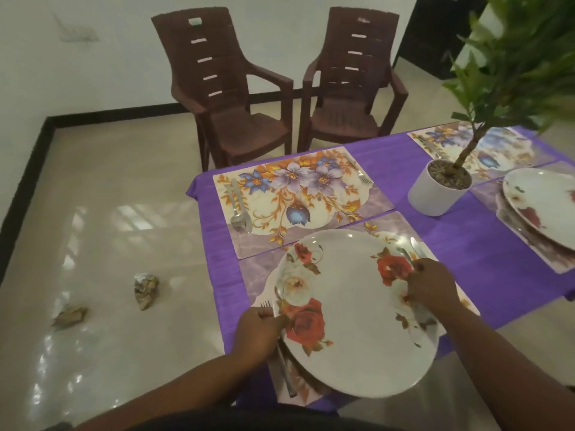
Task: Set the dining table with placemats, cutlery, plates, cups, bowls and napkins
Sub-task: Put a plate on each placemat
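- Nearest me, the rose-patterned plate (357, 312) lies on the near placemat (249, 284), at the bench's (466, 250) near corner.
- My left hand (258, 331) pinches the plate's left rim, thumb on top, beside a fork (267, 306).
- My right hand (432, 284) has its grip curled over the right rim, next to a spoon (417, 245).
- Beyond, a second placemat (298, 194) carries only cutlery (238, 206).
- To the right stand a white potted plant (441, 188) and another plate (544, 206).
- Two brown chairs (236, 98) wait on the floor.
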